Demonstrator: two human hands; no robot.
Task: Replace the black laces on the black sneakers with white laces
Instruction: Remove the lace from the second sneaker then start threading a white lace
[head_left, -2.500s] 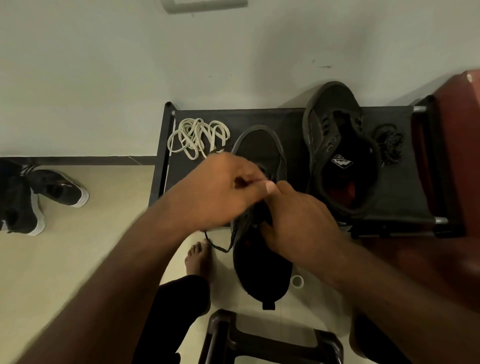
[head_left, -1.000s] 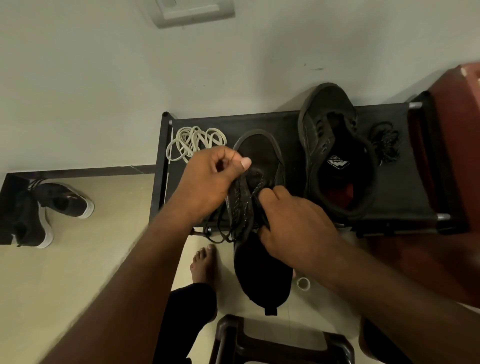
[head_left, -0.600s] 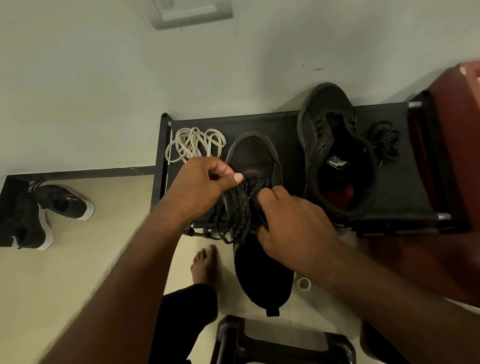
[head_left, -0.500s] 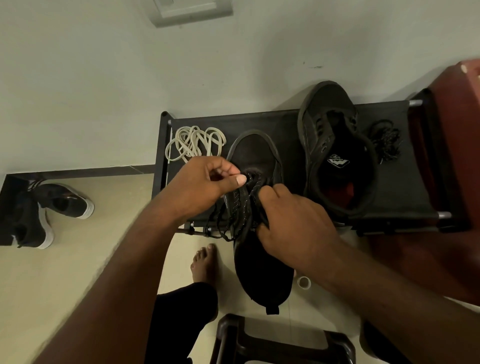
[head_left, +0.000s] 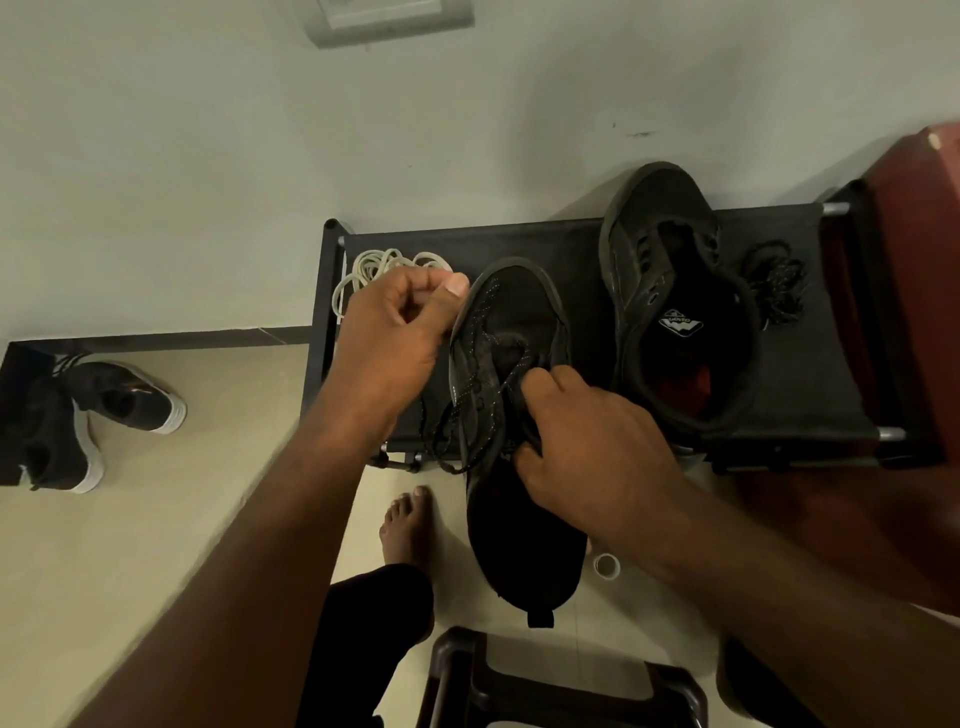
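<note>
Left grip (head_left: 395, 332) has risen beside the black mesh sneaker (head_left: 519, 306), pinching its speckled black lace (head_left: 466, 345) looser. Right grip (head_left: 597, 457) clutches the sneaker, so unlacing's progressing.

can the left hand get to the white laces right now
Probably yes: the left hand is right beside the white laces, nothing between them, though it seems to pinch the black lace.
</note>
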